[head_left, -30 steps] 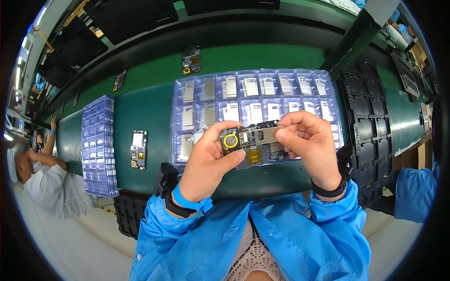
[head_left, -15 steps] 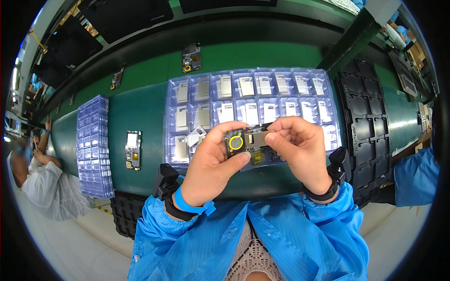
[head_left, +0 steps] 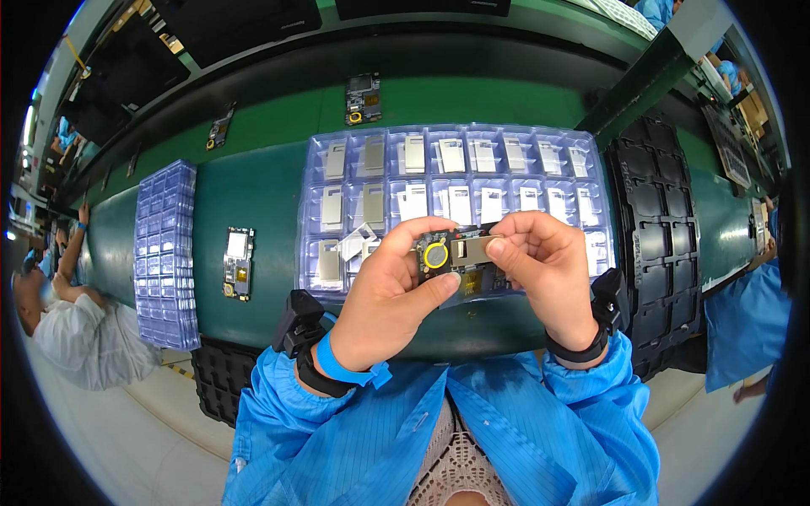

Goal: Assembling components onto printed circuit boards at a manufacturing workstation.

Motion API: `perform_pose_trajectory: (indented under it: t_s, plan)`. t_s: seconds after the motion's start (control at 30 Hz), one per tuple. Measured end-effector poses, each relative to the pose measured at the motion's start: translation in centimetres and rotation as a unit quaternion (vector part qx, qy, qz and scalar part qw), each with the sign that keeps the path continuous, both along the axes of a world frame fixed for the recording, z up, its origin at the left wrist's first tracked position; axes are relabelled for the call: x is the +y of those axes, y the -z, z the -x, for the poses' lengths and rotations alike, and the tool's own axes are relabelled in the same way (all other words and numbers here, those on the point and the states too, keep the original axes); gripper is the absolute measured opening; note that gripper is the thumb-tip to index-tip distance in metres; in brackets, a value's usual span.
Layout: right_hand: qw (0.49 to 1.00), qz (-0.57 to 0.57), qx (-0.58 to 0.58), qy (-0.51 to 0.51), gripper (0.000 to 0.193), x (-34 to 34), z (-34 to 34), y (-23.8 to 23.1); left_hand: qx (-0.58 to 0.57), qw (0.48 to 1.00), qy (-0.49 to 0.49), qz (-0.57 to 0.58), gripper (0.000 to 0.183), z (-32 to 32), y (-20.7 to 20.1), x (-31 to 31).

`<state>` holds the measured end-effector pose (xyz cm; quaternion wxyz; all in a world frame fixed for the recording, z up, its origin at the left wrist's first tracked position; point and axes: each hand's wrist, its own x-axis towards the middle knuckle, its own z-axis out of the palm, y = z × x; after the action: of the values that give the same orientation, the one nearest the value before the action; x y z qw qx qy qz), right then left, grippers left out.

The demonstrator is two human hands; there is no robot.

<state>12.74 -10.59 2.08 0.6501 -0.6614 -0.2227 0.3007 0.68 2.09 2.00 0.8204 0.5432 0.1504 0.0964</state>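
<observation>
While pinching the circuit board (head_left: pixel 447 263) at frame centre in the left hand (head_left: pixel 390 295), press the metal cover (head_left: pixel 474 249) down squarely with the right hand (head_left: pixel 547 268) fingertips.

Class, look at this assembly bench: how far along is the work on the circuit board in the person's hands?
Done: a metal shield already sits on the held circuit board, and a few pockets of the clear tray near the hands look empty. In hand: the left hand grips the board while the right hand presses on the shield. Left: most tray pockets hold shields, and another board lies on the green belt.
</observation>
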Motion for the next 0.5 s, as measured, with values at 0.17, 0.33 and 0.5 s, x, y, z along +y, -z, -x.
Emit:
perform_pose_trajectory:
  t_s: [0.17, 0.33, 0.5]
  plan:
    - [1.000, 0.001, 0.004, 0.003, 0.008, -0.05, 0.02, -0.18, 0.017, 1.000, 0.002, 0.013, 0.044, -0.04, -0.22, -0.04]
    - [1.000, -0.007, 0.016, 0.005, 0.007, -0.04, -0.10, 0.01, 0.020, 1.000, 0.002, 0.013, 0.044, -0.08, -0.14, -0.01]
    - [1.000, -0.011, -0.003, 0.011, 0.007, 0.10, 0.07, 0.31, 0.024, 1.000, 0.002, 0.015, 0.044, -0.15, -0.15, 0.06]
